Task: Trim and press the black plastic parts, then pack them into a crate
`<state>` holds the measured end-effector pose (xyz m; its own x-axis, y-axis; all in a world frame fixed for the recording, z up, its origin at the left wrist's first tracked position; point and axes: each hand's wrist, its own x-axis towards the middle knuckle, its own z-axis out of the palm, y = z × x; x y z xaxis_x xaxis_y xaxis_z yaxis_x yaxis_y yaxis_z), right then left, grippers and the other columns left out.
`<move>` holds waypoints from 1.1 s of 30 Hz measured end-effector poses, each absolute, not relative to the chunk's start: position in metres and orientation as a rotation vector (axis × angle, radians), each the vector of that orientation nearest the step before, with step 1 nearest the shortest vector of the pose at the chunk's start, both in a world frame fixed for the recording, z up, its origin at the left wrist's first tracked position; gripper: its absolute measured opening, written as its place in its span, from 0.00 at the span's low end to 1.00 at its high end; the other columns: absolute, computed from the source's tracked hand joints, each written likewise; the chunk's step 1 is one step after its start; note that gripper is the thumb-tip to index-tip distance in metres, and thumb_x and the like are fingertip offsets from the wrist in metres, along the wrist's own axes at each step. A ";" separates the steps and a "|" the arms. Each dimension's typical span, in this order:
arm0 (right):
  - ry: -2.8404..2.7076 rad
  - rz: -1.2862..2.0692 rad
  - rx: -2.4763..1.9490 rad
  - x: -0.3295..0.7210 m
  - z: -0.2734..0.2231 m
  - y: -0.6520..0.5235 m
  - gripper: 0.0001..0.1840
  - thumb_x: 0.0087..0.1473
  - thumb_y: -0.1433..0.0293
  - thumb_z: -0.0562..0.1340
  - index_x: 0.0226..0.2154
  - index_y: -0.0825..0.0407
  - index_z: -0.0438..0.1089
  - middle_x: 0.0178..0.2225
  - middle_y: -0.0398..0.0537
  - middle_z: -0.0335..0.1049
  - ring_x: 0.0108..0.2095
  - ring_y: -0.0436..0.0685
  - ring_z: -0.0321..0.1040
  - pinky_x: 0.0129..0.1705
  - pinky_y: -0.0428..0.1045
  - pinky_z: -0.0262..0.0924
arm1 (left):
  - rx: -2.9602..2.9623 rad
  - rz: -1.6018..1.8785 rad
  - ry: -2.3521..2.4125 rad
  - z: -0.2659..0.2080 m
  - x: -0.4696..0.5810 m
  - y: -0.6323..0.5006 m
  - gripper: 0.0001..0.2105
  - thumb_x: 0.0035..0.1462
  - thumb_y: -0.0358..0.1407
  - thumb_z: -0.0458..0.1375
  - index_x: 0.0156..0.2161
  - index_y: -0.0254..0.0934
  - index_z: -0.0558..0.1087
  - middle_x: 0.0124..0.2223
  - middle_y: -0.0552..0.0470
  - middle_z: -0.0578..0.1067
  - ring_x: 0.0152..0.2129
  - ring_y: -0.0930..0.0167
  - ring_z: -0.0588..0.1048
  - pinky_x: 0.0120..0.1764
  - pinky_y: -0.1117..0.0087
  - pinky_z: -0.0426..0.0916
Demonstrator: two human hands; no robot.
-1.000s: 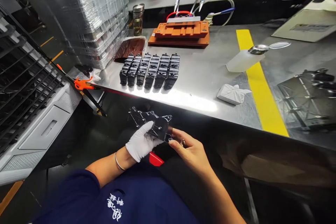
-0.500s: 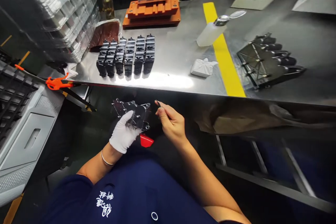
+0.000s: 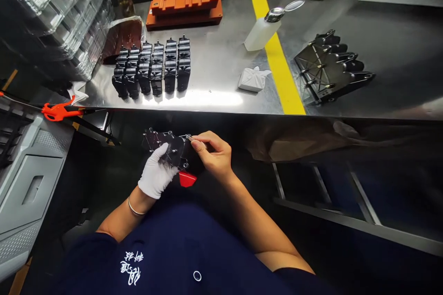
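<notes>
My left hand (image 3: 155,177), in a white glove, grips a black plastic housing part (image 3: 166,150) in front of my body, below the bench edge. The thumb lies over the part's ribbed face with its round bosses. My right hand (image 3: 214,152) is bare and pinches something small and thin, mostly hidden by the fingers, against the part's upper right corner. On the bench, several similar black parts (image 3: 150,67) stand in a close row. Further right sits a larger group of black parts (image 3: 321,71), with a ribbed face towards me.
An orange fixture (image 3: 185,4) stands at the back. A white bottle (image 3: 256,34) and a small white packet (image 3: 252,79) are near the yellow tape (image 3: 280,69). Plastic-wrapped trays (image 3: 65,14) rise at left, above an orange air gun (image 3: 57,111). Something red (image 3: 187,179) shows below the held part.
My right hand has moved left and onto the corner of the black part; before, it was held apart from it. The bench has shifted left and up in view.
</notes>
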<state>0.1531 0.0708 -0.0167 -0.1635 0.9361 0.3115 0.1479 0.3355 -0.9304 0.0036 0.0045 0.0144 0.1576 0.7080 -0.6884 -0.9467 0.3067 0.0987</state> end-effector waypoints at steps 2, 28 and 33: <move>-1.509 0.928 -1.093 0.156 -0.020 0.076 0.08 0.53 0.62 0.66 0.28 0.50 0.75 0.26 0.44 0.71 0.26 0.50 0.65 0.29 0.48 0.61 | -0.441 1.201 0.733 0.020 0.003 0.003 0.11 0.63 0.29 0.51 0.43 0.33 0.76 0.37 0.49 0.81 0.34 0.70 0.80 0.41 0.69 0.76; -1.969 1.125 -0.791 0.177 0.016 0.063 0.21 0.65 0.61 0.52 0.26 0.52 0.71 0.19 0.43 0.68 0.19 0.47 0.63 0.23 0.44 0.57 | 0.205 1.186 0.755 0.017 -0.020 -0.012 0.27 0.37 0.25 0.68 0.48 0.36 0.76 0.43 0.46 0.80 0.46 0.55 0.77 0.52 0.56 0.70; -2.334 1.035 -0.394 0.187 0.034 0.061 0.28 0.57 0.45 0.55 0.26 0.52 0.69 0.19 0.43 0.65 0.20 0.48 0.59 0.22 0.46 0.51 | 0.265 1.160 0.772 0.020 -0.026 -0.003 0.29 0.34 0.24 0.70 0.48 0.34 0.76 0.41 0.46 0.80 0.44 0.56 0.77 0.50 0.59 0.71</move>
<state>0.1866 0.0614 0.0339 -0.8054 0.4669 0.3652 0.0429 0.6604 -0.7497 -0.0262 -0.0030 0.0199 0.1815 0.8944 -0.4088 -0.7219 0.4035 0.5622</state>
